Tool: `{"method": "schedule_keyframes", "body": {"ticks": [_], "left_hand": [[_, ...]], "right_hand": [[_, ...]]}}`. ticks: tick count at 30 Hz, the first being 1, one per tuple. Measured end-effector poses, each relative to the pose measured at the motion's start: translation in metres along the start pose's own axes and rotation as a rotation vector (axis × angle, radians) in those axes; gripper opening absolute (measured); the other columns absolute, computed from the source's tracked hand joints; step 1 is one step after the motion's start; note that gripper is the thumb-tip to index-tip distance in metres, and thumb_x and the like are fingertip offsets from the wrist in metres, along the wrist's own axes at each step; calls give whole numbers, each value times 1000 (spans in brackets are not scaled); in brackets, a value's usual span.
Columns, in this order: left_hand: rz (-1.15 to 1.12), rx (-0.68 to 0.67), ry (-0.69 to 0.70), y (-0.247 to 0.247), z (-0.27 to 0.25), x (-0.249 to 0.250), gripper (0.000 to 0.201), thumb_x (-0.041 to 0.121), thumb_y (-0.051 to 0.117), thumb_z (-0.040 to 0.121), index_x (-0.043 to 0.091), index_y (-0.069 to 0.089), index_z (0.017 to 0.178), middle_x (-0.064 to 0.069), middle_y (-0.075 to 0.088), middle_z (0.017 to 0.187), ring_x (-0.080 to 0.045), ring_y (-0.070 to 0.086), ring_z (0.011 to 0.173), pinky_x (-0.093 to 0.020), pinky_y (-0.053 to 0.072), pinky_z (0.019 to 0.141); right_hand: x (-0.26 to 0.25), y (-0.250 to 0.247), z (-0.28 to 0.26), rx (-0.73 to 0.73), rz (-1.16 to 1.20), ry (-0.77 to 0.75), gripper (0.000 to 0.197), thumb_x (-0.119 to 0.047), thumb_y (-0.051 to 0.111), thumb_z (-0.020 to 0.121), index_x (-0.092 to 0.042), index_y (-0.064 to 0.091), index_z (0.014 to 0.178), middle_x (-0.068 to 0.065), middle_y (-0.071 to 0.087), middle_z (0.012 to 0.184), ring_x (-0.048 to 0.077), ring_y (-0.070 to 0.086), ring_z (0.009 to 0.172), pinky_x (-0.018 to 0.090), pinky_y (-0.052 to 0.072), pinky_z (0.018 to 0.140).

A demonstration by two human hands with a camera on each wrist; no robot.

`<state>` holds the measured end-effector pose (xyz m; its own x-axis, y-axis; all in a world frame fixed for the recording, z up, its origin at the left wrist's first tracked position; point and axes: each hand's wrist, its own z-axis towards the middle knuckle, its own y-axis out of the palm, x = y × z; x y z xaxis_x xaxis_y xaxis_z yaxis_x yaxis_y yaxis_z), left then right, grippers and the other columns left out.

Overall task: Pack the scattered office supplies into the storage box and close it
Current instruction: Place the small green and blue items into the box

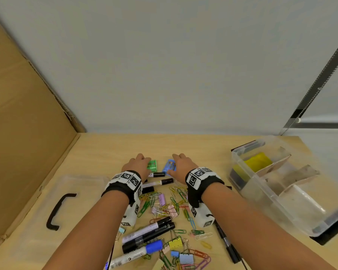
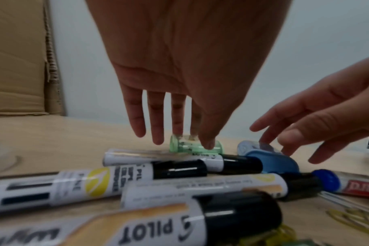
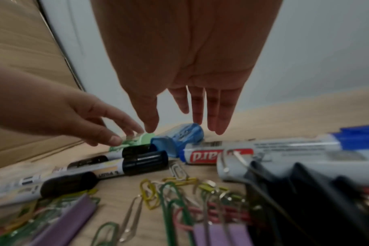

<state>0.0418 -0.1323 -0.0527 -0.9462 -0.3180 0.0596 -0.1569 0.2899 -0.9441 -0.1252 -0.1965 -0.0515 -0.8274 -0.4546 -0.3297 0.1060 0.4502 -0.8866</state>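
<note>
Nearest you, at 6 o'clock on the table (image 1: 98, 151), markers (image 1: 147, 231), binder clips (image 1: 175, 244) and paper clips (image 1: 180, 195) lie scattered — almost all of the packing is left. Your left hand (image 1: 138, 165) reaches with fingers spread and loose, thumb tip touching the green sharpener (image 2: 193, 146), while your right hand (image 1: 180, 165) hovers open, fingers straight, just above the blue sharpener (image 3: 186, 135); neither grips yet. The storage box (image 1: 293, 209) waits open at 3 o'clock with only a few yellow and dark items inside, its lid (image 1: 82, 184) at 9 o'clock — closing comes last.
</note>
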Motion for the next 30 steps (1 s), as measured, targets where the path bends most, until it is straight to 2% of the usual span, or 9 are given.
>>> {"method": "schedule_keyframes", "body": {"ticks": [5,11,14,16,19,21,25,27,30], "left_hand": [[7,-26,27,2,10,-2,53,9,51,88,22,36,137,-8,36,129,-30,54,104,-42,52,83],[-36,-33,14,0,13,2,45,17,57,88,15,40,129,-9,51,124,-29,59,103,-41,51,84],[-82,-31,-11,-1,11,0,51,24,62,86,13,40,131,-11,51,126,-29,58,106,-39,50,87],[-127,-39,-40,-2,7,-4,57,30,64,85,11,39,133,-12,45,127,-30,57,106,-37,50,89],[-226,7,-58,-2,-3,-9,58,33,66,82,11,44,131,-9,38,125,-26,59,97,-34,50,89],[-287,52,-38,-3,-12,-11,59,32,67,81,11,44,132,-9,37,125,-25,59,97,-33,49,91],[-392,125,30,-7,-33,-3,60,28,68,81,11,44,134,-8,37,126,-21,54,92,-32,48,91],[-425,151,59,-8,-41,5,61,26,67,81,11,42,135,-8,37,126,-19,52,90,-31,46,91],[-459,178,110,-7,-51,18,62,26,65,83,11,40,137,-6,37,125,-19,53,94,-30,46,91]], "right_hand": [[-2,7,13,-14,-39,3,61,-33,58,90,-12,34,142,13,39,137,32,42,124,41,41,100],[-1,0,10,-44,47,83,64,-37,70,79,-7,40,128,10,38,125,28,52,106,36,47,84],[0,-20,-5,-39,246,128,31,-37,68,78,-13,51,86,6,43,90,18,47,69,29,38,58],[2,-41,-22,34,429,119,28,-30,69,77,-15,47,70,2,44,72,15,42,58,26,34,53],[9,-84,-62,174,538,55,21,-21,69,79,-18,51,68,-1,53,72,14,48,61,25,36,53],[21,-109,-85,269,478,37,19,-21,71,78,-13,55,82,3,58,82,17,52,69,24,37,55],[66,-137,-113,369,321,206,43,-27,73,74,-7,52,106,7,58,98,21,57,81,27,40,57],[87,-145,-124,359,225,318,37,-28,73,74,-7,53,97,8,56,93,21,54,76,26,35,52],[106,-151,-133,246,78,460,29,-27,70,77,-11,48,67,4,52,72,17,48,61,25,32,49]]}}
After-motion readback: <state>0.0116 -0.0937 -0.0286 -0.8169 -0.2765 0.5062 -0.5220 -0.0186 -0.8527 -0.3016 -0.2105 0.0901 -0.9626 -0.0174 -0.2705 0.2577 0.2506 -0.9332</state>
